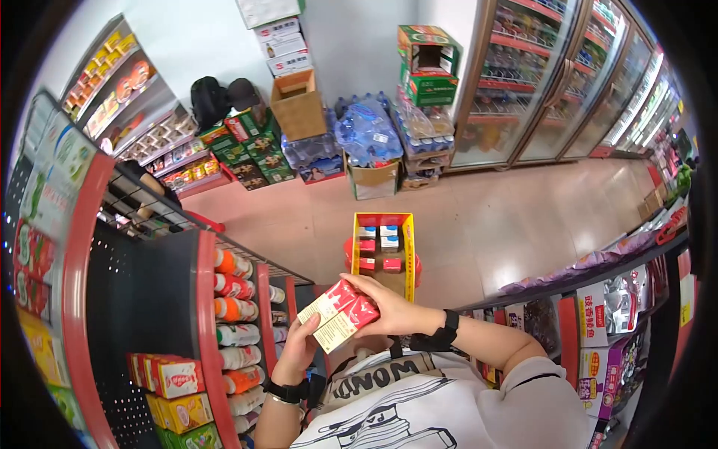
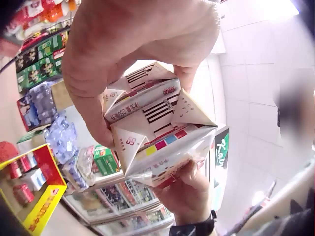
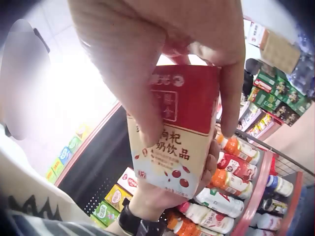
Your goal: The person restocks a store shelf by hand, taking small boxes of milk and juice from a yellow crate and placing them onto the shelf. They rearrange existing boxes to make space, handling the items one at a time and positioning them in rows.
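Two red-and-cream drink cartons (image 1: 336, 314) are held side by side in front of the chest. My left hand (image 1: 298, 346) grips them at the lower left, its thumb along the cream side. From the right, my right hand (image 1: 389, 307) holds their red end, fingers wrapped over the far edge. The left wrist view shows the folded carton bottoms (image 2: 160, 115), with barcode-like stripes and colour squares. In the right wrist view, one printed carton front (image 3: 172, 132) faces the camera, with the right thumb pressed across it.
Just ahead stands a yellow-and-red open box (image 1: 409, 258) with several small cartons inside. Shelves of bottles (image 1: 238, 310) and stacked drink packs (image 1: 179, 378) are close on the left. Another shelf with purple packs (image 1: 602, 378) borders the right. Glass-door fridges (image 1: 516, 90) line the back.
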`<state>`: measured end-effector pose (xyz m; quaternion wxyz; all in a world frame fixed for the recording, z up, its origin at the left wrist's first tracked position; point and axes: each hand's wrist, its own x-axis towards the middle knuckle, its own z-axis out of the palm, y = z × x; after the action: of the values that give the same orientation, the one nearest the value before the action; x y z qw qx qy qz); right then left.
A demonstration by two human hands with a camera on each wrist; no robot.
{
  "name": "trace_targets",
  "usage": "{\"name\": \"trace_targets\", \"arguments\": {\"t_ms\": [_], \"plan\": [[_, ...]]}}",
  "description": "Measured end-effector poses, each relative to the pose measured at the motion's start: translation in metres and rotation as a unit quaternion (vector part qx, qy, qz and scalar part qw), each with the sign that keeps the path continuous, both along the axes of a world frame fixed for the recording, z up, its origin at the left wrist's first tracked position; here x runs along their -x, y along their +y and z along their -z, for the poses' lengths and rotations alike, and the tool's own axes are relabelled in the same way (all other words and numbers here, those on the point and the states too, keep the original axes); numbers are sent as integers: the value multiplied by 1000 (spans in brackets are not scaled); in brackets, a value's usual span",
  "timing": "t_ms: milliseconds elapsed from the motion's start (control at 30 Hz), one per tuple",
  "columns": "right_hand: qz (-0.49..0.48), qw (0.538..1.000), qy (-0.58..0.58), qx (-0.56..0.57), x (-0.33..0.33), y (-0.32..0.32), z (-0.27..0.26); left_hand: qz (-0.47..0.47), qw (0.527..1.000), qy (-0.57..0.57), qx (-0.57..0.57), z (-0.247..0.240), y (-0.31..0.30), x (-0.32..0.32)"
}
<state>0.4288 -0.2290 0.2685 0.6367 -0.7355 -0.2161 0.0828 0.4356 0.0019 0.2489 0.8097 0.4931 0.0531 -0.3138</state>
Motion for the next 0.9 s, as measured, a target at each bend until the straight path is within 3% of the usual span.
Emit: {"name": "trace_targets", "arguments": {"t_ms": [267, 333, 367, 400, 467, 600, 667, 767, 900], "plan": [[62, 997, 31, 24, -17, -51, 51, 5, 992, 127, -22, 45, -54, -39], [111, 991, 59, 43, -20, -61, 73, -3, 986, 161, -31, 66, -60, -50], [110, 985, 134, -11, -22, -67, 90, -11, 980, 186, -70, 73, -62, -53], [112, 984, 138, -13, -22, -74, 99, -10, 979, 190, -73, 81, -63, -59], [211, 963, 129, 111, -19, -88, 115, 3, 967, 206, -147, 97, -61, -71], [303, 932, 187, 67, -16, -121, 191, 71, 950, 179, -245, 112, -54, -107], [315, 898, 239, 195, -18, -134, 155, 92, 935, 147, -309, 103, -59, -125], [350, 884, 243, 194, -17, -137, 164, 197, 892, 80, -399, 94, -67, -151], [351, 870, 233, 256, -28, -127, 172, 268, 840, -3, -471, 126, -86, -175]]}}
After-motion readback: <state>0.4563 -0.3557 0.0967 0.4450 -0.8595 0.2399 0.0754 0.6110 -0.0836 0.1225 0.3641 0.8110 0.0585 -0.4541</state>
